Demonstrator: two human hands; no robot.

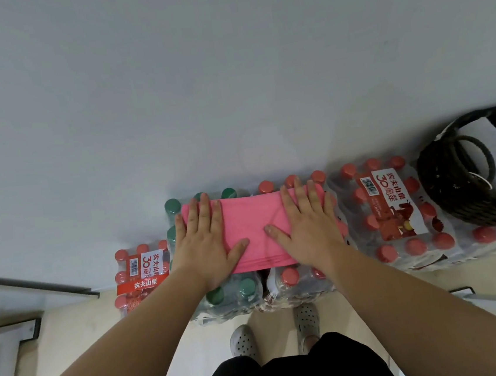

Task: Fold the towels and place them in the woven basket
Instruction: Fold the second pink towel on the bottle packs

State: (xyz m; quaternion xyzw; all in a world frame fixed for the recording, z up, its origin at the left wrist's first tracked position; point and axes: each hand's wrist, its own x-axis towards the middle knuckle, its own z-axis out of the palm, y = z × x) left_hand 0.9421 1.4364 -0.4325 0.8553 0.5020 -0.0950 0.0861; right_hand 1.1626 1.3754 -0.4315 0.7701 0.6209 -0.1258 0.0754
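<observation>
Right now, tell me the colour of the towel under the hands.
Pink; the towel shows best in the head view.

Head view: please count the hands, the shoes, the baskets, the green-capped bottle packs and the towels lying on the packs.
Hands: 2, left hand, right hand
Shoes: 2
Baskets: 1
Green-capped packs: 1
Towels on packs: 1
Total: 7

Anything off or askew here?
Only the surface: the towel lies on shrink-wrapped bottle packs, bumpy with caps, not a table. Left hand and right hand press it flat. The basket sits on packs too. Nothing spilled.
</observation>
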